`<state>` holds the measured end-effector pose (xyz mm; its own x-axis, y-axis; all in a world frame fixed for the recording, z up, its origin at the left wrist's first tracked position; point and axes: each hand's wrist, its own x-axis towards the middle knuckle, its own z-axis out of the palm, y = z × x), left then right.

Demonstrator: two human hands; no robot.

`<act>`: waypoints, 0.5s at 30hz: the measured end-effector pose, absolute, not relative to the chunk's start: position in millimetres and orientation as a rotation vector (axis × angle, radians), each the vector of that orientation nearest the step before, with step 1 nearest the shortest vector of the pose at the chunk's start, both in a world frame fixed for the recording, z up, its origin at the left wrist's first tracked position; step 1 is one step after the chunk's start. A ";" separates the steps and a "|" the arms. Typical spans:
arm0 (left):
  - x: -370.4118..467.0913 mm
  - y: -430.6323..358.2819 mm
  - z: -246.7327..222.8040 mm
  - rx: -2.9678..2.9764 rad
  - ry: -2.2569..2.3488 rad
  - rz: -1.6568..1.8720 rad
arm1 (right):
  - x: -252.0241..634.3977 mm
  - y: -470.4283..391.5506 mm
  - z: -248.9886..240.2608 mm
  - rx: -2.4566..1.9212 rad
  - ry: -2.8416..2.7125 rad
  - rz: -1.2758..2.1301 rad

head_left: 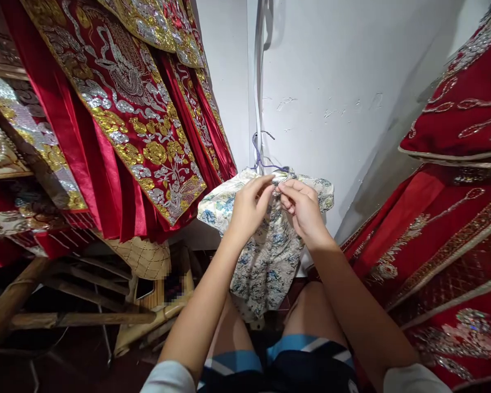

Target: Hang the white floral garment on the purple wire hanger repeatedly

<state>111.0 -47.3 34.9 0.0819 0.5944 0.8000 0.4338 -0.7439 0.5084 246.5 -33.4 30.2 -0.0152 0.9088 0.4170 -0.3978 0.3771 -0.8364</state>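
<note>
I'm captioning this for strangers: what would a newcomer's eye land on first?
Probably the red garment with gold-and-silver embroidery hanging at left, echoed by beaded red fabric at right. Between them, the left hand and right hand meet before the neckline of a blue-flowered shirt.

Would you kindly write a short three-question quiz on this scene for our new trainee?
1. What is the flowered garment on?
2. True or false: the left hand and right hand are at the garment's bottom hem.
3. The outfit along the picture's right edge is mainly: (a) green, (b) red, (c) white.

Key: 1. A hanger. 2. False; they are near its collar. 3. b.
</note>
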 end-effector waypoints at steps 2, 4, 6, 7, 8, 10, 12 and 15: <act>113.1 -40.4 44.6 2.293 1.120 1.623 | 249.2 -29.5 27.5 -0.574 -1.162 1.073; 115.7 -37.7 43.3 2.336 1.228 1.578 | 250.3 -23.3 19.8 -0.589 -1.172 1.043; 118.2 -37.8 39.7 2.381 1.296 1.588 | 248.6 -15.8 8.2 -0.614 -1.192 1.025; 118.9 -38.4 39.0 2.398 1.302 1.611 | 246.8 -12.1 1.5 -0.636 -1.201 1.009; 119.0 -39.2 39.6 2.401 1.293 1.656 | 244.8 -8.6 -5.7 -0.664 -1.209 0.990; 114.9 -39.8 44.5 2.349 1.244 1.824 | 241.2 -3.9 -20.8 -0.741 -1.216 0.968; 101.8 -37.8 52.0 2.218 1.198 2.034 | 240.3 -3.7 -35.6 -0.824 -1.218 0.997; 64.2 -27.9 57.1 1.848 1.171 2.219 | 244.2 -13.4 -52.8 -0.886 -1.186 1.074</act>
